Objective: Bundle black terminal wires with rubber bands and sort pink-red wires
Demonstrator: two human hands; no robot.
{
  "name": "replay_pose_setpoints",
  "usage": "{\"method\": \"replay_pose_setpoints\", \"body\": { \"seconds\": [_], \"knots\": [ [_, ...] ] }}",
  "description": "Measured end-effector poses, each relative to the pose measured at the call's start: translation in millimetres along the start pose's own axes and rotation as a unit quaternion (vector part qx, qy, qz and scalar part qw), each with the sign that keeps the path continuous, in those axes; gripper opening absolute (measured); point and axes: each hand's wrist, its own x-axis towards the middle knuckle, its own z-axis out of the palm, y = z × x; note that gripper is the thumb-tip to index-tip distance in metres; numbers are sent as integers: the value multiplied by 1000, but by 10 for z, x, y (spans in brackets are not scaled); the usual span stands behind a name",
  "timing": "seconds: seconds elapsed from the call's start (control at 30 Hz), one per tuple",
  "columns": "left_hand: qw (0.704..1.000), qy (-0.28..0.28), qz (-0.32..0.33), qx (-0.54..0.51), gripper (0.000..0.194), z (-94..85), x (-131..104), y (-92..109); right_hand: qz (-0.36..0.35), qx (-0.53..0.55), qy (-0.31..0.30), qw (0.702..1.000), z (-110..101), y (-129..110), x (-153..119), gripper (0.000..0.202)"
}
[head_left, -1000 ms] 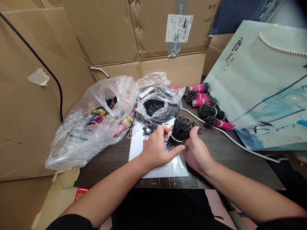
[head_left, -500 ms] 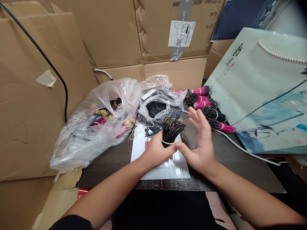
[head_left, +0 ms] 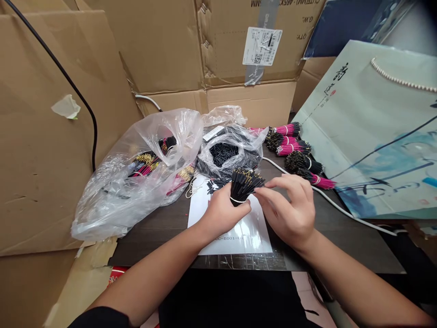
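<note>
My left hand (head_left: 223,210) grips a bundle of black wires (head_left: 244,183) with gold tips, bound by a white rubber band, and holds it upright over a white sheet (head_left: 239,232). My right hand (head_left: 290,207) is beside the bundle, fingers curled, with its fingertips at the wire tips. Whether it pinches one wire I cannot tell. A few loose black sleeves (head_left: 214,184) lie on the sheet just behind the bundle.
A clear bag of black sleeves (head_left: 227,152) and a larger clear bag of wire bundles (head_left: 136,177) sit behind on the dark table (head_left: 341,241). Pink-and-black bundles (head_left: 295,152) lie at the right by a white cable (head_left: 341,207) and a paper gift bag (head_left: 375,132). Cardboard boxes (head_left: 164,45) wall the back and left.
The bundle passed from my right hand to my left and now stands upright. My right hand opened flat beside it, then curled its fingers back onto the wire tips.
</note>
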Motion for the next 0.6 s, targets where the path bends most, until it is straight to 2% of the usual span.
{"method": "replay_pose_setpoints", "body": {
  "seconds": [0.17,0.27,0.33,0.43,0.6],
  "knots": [
    [997,4,51,58,21,-21,45,-78,-44,89,-116,988,-83,19,59,19],
    [995,3,61,83,23,-16,53,-103,-50,65,-173,982,-108,13,110,4],
    [993,2,61,97,22,-10,53,-109,-69,35,-205,976,-120,12,150,8],
    [993,3,57,106,19,-6,55,-109,-98,-12,-226,969,-145,8,217,14],
    [993,2,56,106,19,-12,54,-103,-119,-73,-227,964,-191,-11,299,18]
  ]
}}
